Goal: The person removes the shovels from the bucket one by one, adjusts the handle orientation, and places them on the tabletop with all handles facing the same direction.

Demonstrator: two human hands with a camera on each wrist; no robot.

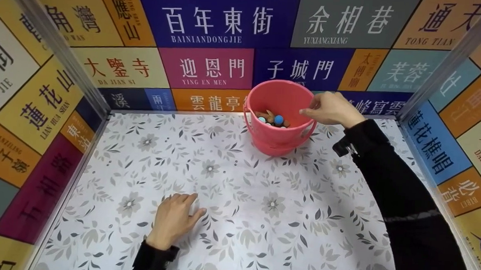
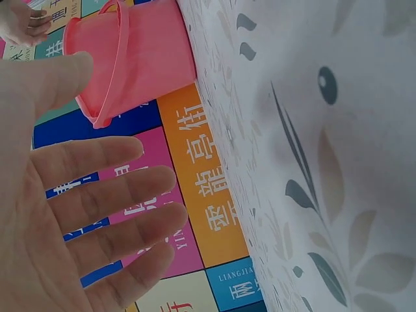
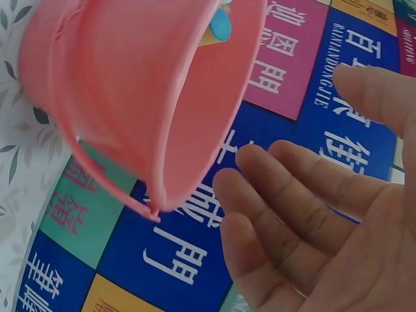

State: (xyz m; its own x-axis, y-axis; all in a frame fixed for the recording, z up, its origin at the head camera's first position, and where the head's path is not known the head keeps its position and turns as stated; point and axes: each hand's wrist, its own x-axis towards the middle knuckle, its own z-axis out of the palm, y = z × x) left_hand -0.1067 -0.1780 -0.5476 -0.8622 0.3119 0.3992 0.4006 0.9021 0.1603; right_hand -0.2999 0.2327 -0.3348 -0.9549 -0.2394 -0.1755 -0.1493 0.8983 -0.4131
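Note:
A pink bucket (image 1: 279,139) stands on the floral-patterned surface close to the back wall, its handle hanging down along the side. Inside it lie a blue ball (image 1: 278,120) and several small brown and pale blue pieces. My right hand (image 1: 333,108) hovers beside the bucket's right rim. In the right wrist view its fingers (image 3: 305,188) are gently bent, with nothing between them and the thumb. Lower left of the bucket, my left hand (image 1: 174,218) is low over the patterned surface. Spread, empty fingers (image 2: 123,195) show in the left wrist view.
Panels of coloured signs with lettering (image 1: 217,20) enclose the back and both sides. Clear upright edge strips (image 1: 56,39) join the panels at the corners. The white surface (image 1: 227,233) carries a grey leaf and flower print.

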